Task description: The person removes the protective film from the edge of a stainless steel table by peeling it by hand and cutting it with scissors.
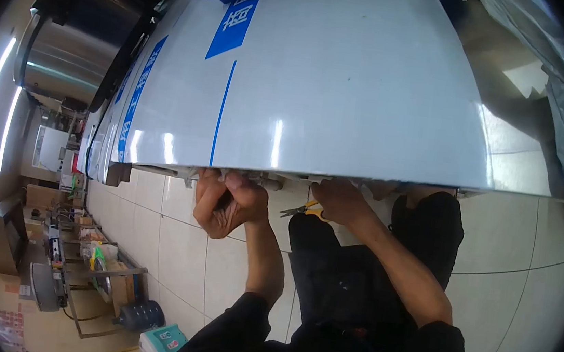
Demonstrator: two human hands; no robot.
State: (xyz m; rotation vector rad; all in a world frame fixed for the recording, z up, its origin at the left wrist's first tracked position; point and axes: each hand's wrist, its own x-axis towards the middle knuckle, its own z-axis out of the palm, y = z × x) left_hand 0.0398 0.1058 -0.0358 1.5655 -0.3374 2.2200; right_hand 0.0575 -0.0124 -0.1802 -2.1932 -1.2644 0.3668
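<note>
My left hand (229,205) is closed at the lower edge of a large white panel (352,94), its thumb and fingers pressed together. Whatever it pinches there is hidden by the panel's edge. To its right, my right hand (342,203) is curled just below the same edge, its fingertips partly hidden. Yellow-handled scissors (300,210) stick out from beneath that hand, their grey tips pointing left and slightly apart. The handles run up to the hand, which appears to hold them. Small pale parts (271,180) show along the underside of the panel between both hands.
Pale floor tiles (177,254) lie below the panel. My dark-clad knees (438,223) are close under its right part. At left stand a metal rack (106,274), a water jug (141,316) and a teal-and-white box (165,342). Plastic wrapping (537,38) hangs at upper right.
</note>
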